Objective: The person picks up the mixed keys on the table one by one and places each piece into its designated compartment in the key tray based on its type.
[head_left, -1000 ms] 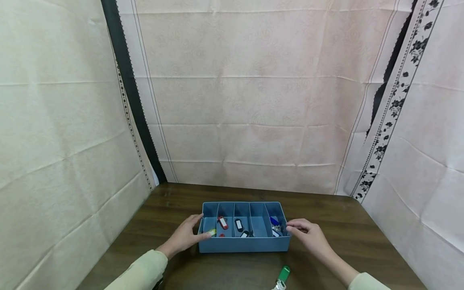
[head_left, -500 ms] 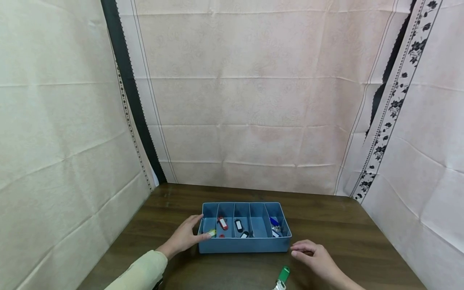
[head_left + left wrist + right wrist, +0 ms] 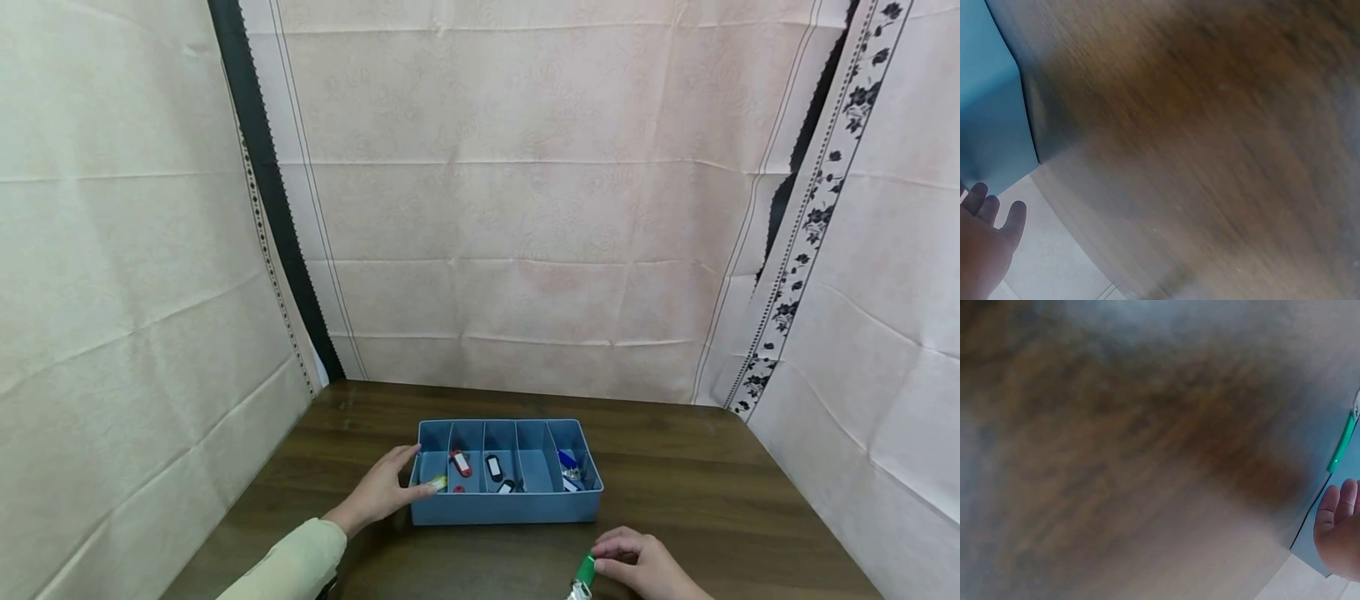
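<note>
A blue box with several compartments stands on the table. My left hand rests at its left end, the index fingertip by the left rim and the thumb over the front corner. In the left wrist view its fingers stick out beside the box's wall. In front of the box lies a green key tag with metal at its lower end. My right hand has thumb and index fingertips right at the tag's upper end. In the right wrist view the tag's end shows just beyond the fingers.
Inside the box are a yellow tag, a red tag, a black tag and a blue tag. The brown table has cloth-hung walls on three sides.
My right hand has moved from the box's right rim down toward the person, to the green key tag. The left hand and the box have stayed in place.
</note>
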{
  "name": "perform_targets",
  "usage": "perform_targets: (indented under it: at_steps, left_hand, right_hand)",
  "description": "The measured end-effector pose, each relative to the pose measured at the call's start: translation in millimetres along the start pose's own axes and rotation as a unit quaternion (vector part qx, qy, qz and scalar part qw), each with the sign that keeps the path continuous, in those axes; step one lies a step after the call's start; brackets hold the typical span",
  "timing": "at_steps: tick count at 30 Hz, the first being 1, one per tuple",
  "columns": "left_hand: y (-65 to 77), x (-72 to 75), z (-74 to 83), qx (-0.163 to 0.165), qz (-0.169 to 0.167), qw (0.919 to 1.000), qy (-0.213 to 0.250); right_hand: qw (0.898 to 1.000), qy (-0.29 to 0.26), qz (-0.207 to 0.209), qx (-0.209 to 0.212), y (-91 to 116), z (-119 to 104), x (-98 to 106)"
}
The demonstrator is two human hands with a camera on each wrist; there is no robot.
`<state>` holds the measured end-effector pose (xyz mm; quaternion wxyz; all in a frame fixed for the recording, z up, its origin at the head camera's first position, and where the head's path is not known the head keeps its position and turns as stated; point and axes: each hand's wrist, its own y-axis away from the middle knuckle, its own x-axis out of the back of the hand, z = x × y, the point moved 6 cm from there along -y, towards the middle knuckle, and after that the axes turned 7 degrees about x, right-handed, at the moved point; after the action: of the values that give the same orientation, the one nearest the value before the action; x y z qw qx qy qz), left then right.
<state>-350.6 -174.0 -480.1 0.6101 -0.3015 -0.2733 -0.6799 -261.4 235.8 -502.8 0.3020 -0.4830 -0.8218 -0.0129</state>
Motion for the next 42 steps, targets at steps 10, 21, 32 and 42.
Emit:
perform_targets:
  at_steps: [10, 21, 32, 42]
  left_hand:
    - [-1.6, -0.4, -1.7, 0.008, -0.002, 0.9999, 0.007]
    - [-3.0, -0.9, -4.5, 0.006, 0.002, 1.0000, 0.005]
    - [-1.9, -1.8, -3.8, -0.003, -0.001, 1.0000, 0.004]
    - [-1.7, -1.4, -2.6, -0.002, 0.001, 1.0000, 0.003]
  right_hand:
    - [0.997, -0.048, -0.037, -0.050, 5, 9, -14]
    - [0.997, 0.015, -0.051, 0.048, 0, 3, -24]
    - [0.995, 0.089, -0.043, 0.031, -2, 5, -26]
    - [0.989, 0.135, -0.014, 0.051, -7, -1, -29]
